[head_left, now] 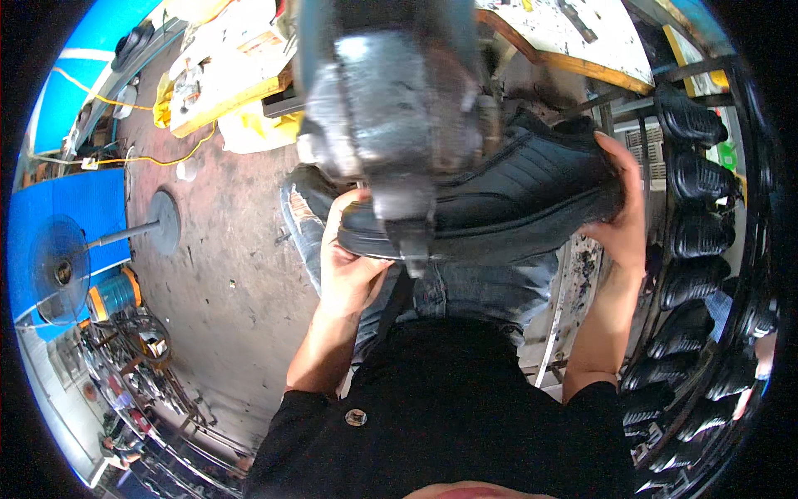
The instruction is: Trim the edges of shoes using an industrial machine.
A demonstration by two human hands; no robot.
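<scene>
A black shoe [519, 187] lies sideways across my lap, under the metal head of a machine [374, 108]. My left hand [347, 266] is closed round the end of the shoe at the left, thumb below and fingers above. At the other end, my right hand [623, 212] grips the shoe with its fingers wrapped round the end. A narrow metal part of the machine [405, 208] comes down in front of the shoe near my left hand. It hides that stretch of the shoe, so I cannot tell whether they touch.
Several black shoes [698, 237] stand on a rack along the right. White-topped tables [573, 41] with tools are beyond the machine. On the left are a standing fan [62, 270], a yellow cable [166, 160] and a blue panel [91, 195]. Another person [120, 449] is at the lower left.
</scene>
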